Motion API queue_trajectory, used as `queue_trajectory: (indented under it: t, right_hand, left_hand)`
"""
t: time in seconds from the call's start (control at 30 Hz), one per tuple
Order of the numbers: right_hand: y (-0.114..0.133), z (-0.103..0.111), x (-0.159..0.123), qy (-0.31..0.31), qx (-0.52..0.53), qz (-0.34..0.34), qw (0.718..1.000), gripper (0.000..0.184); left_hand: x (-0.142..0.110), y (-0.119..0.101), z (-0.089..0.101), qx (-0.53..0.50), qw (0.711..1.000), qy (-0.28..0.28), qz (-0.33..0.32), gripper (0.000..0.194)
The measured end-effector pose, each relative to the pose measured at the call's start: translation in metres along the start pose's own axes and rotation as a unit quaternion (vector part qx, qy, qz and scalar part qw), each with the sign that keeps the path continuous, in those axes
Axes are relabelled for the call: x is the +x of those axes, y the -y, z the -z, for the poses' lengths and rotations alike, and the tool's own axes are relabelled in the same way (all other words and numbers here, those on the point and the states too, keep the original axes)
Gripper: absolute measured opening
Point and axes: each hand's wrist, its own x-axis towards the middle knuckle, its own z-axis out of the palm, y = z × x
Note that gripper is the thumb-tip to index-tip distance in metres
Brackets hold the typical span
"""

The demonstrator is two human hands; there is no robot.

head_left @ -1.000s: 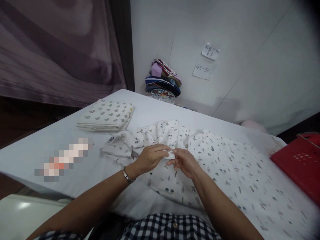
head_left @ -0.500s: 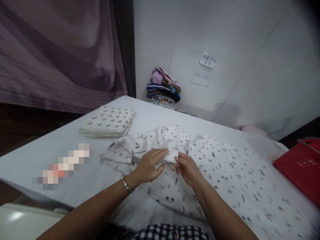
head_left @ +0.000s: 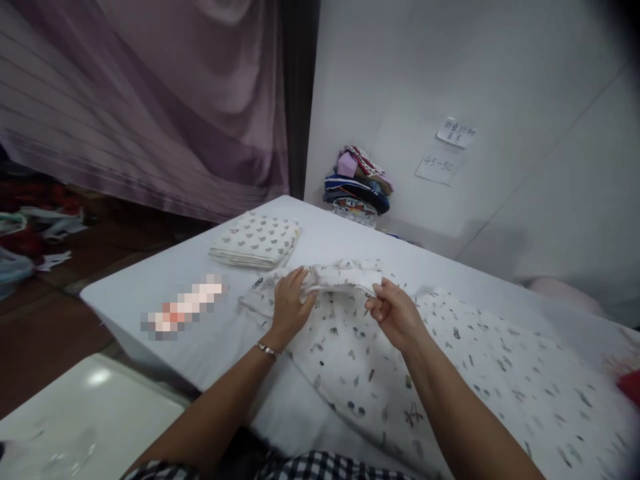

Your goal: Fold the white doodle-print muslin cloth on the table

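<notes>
Patterned cloth (head_left: 345, 353) spans between left hand (head_left: 290, 307) and right hand (head_left: 401, 316).

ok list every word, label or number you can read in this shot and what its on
"45-50": handwritten on the lower paper sheet on the wall.
Upper paper sheet: handwritten characters, too blurred to read reliably.
Pixelated item on the table: any text is obscured.
Printed white cloth and clothes stack: no lettering I can make out.

White printed cloth (head_left: 365, 367), rumpled, unfolded
</notes>
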Motion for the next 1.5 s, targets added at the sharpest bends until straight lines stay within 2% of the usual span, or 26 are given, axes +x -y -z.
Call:
queue_trajectory:
  t: [0.1,0.2,0.37,0.47,0.53,0.6,0.67,0.73,0.8,0.93,1.1,1.2,1.37,1.43,1.5]
  right_hand:
    - [0.004,-0.008,0.006,0.020,-0.010,0.007,1.000,0.025]
    - [0.007,-0.013,0.009,0.043,-0.018,0.015,0.999,0.024]
    - [0.008,-0.017,0.011,0.067,-0.031,0.022,0.997,0.026]
    - [0.006,-0.018,0.010,0.083,-0.055,0.010,0.995,0.029]
    - [0.006,-0.019,0.009,0.089,-0.067,0.004,0.994,0.030]
    - [0.007,-0.020,0.009,0.085,-0.064,0.011,0.994,0.029]
    - [0.009,-0.020,0.008,0.077,-0.052,0.025,0.995,0.026]
    - [0.012,-0.021,0.009,0.073,-0.046,0.034,0.996,0.025]
    - [0.014,-0.023,0.012,0.070,-0.048,0.040,0.996,0.024]
    - [0.018,-0.029,0.022,0.053,-0.037,0.049,0.997,0.023]
    - [0.031,-0.047,0.038,0.060,-0.020,0.074,0.995,0.022]
    - [0.043,-0.059,0.049,0.069,-0.013,0.098,0.993,0.021]
    - [0.065,-0.069,0.080,0.016,0.023,0.116,0.993,0.012]
    - [0.073,-0.070,0.094,0.005,0.011,0.121,0.993,0.009]
    - [0.080,-0.073,0.108,0.004,-0.009,0.128,0.992,0.007]
  left_hand:
    - [0.004,0.005,0.004,-0.050,0.998,-0.027,0.021,0.031]
    - [0.012,-0.001,0.006,-0.110,0.994,-0.010,-0.001,0.025]
    - [0.025,-0.017,0.005,-0.171,0.984,-0.003,0.045,0.027]
    - [0.034,-0.023,0.001,-0.149,0.987,-0.001,0.060,0.030]
    - [0.042,-0.022,-0.001,-0.133,0.988,-0.001,0.081,0.025]
    - [0.049,-0.015,-0.003,-0.122,0.987,-0.015,0.106,0.018]
    - [0.056,-0.004,-0.004,-0.098,0.986,-0.027,0.135,0.019]
    - [0.062,0.010,-0.002,-0.045,0.983,-0.004,0.176,0.020]
    - [0.065,0.024,0.002,0.020,0.973,0.047,0.223,0.016]
    - [0.075,0.046,0.021,0.107,0.946,0.136,0.275,0.021]
    - [0.089,0.077,0.060,0.196,0.904,0.237,0.299,0.027]
    - [0.090,0.099,0.081,0.238,0.883,0.246,0.320,0.029]
    - [0.071,0.128,0.105,0.245,0.874,0.250,0.338,0.024]
    - [0.061,0.136,0.114,0.224,0.879,0.236,0.349,0.015]
    - [0.053,0.142,0.124,0.144,0.880,0.221,0.396,0.013]
